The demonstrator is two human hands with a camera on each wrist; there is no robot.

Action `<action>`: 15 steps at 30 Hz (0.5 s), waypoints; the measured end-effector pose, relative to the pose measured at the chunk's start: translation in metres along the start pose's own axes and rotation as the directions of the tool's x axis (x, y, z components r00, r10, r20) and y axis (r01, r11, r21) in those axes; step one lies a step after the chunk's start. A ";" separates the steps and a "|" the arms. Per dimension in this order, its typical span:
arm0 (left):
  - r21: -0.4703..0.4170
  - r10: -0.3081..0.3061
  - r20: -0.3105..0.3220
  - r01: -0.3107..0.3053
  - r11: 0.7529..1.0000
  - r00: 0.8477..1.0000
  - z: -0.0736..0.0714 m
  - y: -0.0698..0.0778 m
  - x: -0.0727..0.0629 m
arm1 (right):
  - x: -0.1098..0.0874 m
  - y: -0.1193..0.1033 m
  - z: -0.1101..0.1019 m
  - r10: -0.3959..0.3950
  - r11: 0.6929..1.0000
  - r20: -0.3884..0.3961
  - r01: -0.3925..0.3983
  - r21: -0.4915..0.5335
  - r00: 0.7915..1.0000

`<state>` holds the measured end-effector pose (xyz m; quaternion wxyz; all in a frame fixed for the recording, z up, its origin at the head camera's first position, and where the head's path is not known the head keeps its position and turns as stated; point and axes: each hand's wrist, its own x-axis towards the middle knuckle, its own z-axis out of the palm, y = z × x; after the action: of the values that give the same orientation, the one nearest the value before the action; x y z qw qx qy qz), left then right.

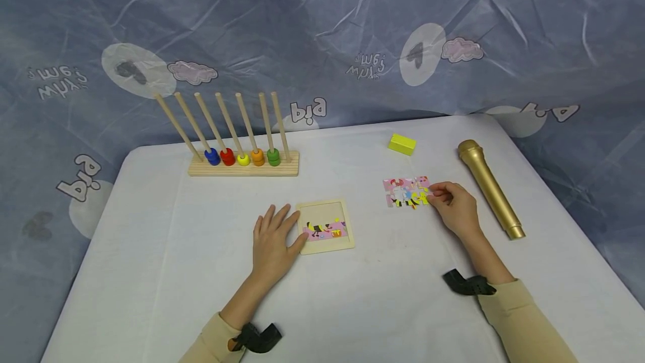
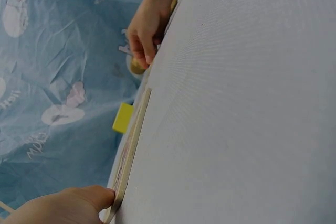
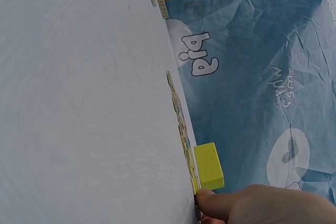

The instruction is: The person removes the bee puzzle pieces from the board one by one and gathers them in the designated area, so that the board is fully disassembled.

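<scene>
My left hand (image 1: 274,244) lies palm down with fingers spread, thumb and fingertips at the left edge of a square wooden puzzle frame (image 1: 322,250). A joined strip of pink puzzle pieces (image 1: 325,232) with a bee picture fills the frame's lower part. The left wrist view shows the thumb (image 2: 97,196) against the frame's edge. To the right lies a cluster of pink and yellow puzzle pieces (image 1: 403,190) on the table. At its right end, my right hand (image 1: 457,210) pinches a puzzle piece between thumb and fingers, mostly hidden by them; the right wrist view shows the thumb (image 3: 215,203) there.
A yellow block (image 1: 401,144) lies behind the loose pieces. Right of my right hand is a gold microphone-shaped stick (image 1: 491,189). At the back left stands a wooden peg rack (image 1: 244,169) with coloured beads. A patterned grey-blue cloth (image 1: 322,32) hangs beyond the white table (image 1: 211,223).
</scene>
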<state>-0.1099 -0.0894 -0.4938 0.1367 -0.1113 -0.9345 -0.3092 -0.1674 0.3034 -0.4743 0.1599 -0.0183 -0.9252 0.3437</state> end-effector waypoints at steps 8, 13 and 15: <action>0.000 -0.002 0.004 0.002 1.000 1.000 0.000 -0.001 0.000 | 0.000 0.000 0.000 -0.010 1.000 -0.075 0.012 0.014 0.997; 0.000 -0.007 0.006 0.007 1.000 1.000 0.000 0.000 0.000 | 0.001 -0.003 -0.002 0.042 0.995 -0.151 -0.028 0.091 0.988; 0.000 -0.010 0.006 0.010 1.000 1.000 0.000 0.000 0.000 | 0.001 -0.005 -0.003 0.073 0.992 -0.158 -0.056 0.113 0.985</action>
<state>-0.1095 -0.0898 -0.4940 0.1323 -0.1077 -0.9355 -0.3093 -0.1673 0.3019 -0.4689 0.2240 -0.0675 -0.8881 0.3956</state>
